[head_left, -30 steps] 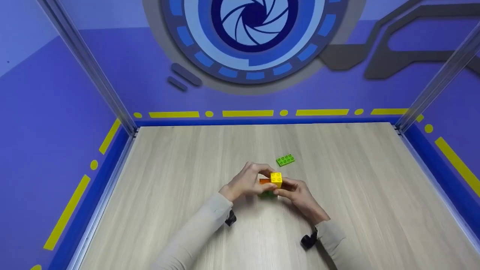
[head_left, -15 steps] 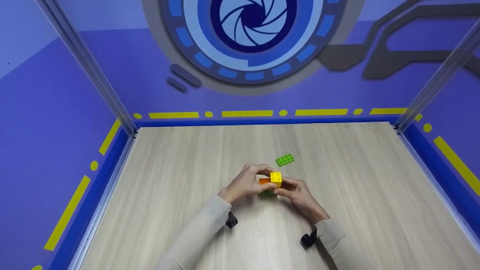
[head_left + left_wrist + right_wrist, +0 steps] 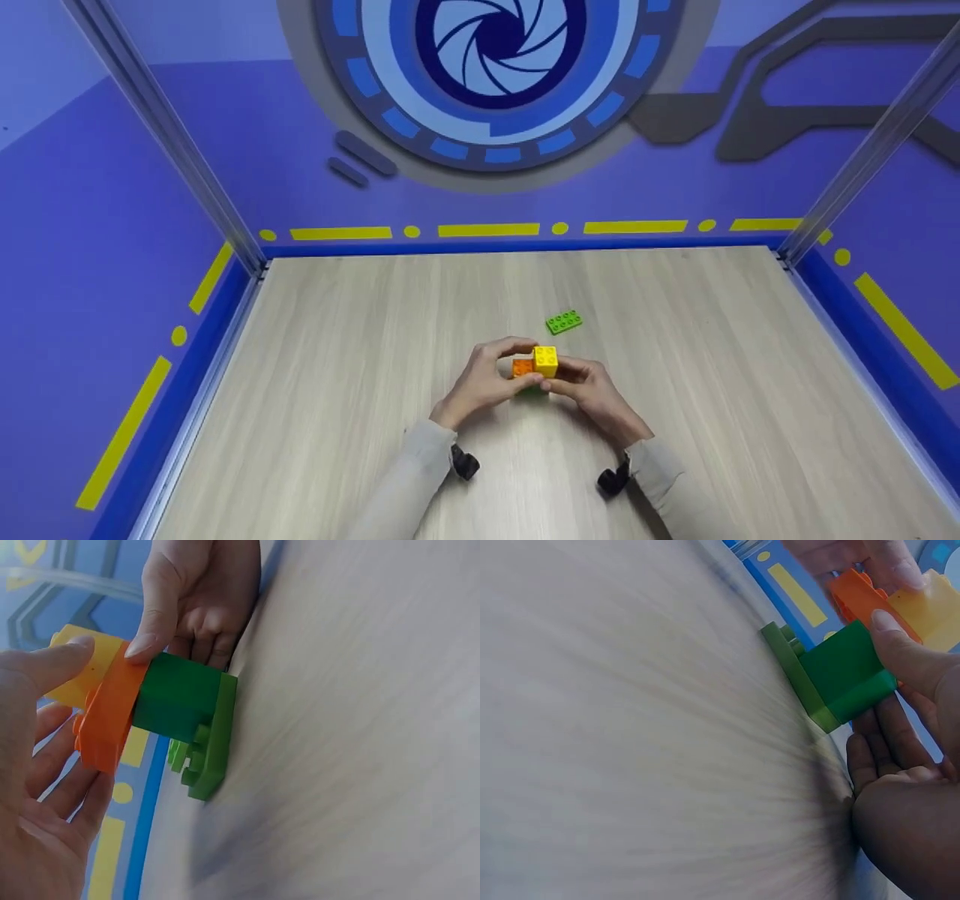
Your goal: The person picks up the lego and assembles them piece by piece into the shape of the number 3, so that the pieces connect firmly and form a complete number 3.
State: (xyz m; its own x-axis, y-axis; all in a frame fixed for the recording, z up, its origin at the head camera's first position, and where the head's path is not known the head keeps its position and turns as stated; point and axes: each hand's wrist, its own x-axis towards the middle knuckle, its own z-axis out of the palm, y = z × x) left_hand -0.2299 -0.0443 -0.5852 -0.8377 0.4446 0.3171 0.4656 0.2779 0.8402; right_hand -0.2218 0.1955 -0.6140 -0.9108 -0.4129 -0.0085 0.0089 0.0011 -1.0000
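A stack of toy bricks is held between both hands. It has a light green plate (image 3: pixel 214 746) at the bottom, a dark green brick (image 3: pixel 176 697), an orange brick (image 3: pixel 109 712) and a yellow brick (image 3: pixel 545 360) on top. The left hand (image 3: pixel 480 382) pinches the yellow brick, its thumb on the near side and its fingers behind. The right hand (image 3: pixel 600 394) pinches the stack from the right, its thumb on the orange brick near the dark green one. Orange studs show to the left of the yellow brick.
A loose light green plate with studs (image 3: pixel 564 322) lies on the wooden table (image 3: pixel 360 337) just beyond the hands. Blue patterned walls (image 3: pixel 487 202) enclose the table at the back and sides.
The left thumb and fingers have shifted slightly, and more of the orange brick's studded top shows. The right hand keeps its hold. The head view has shifted slightly.
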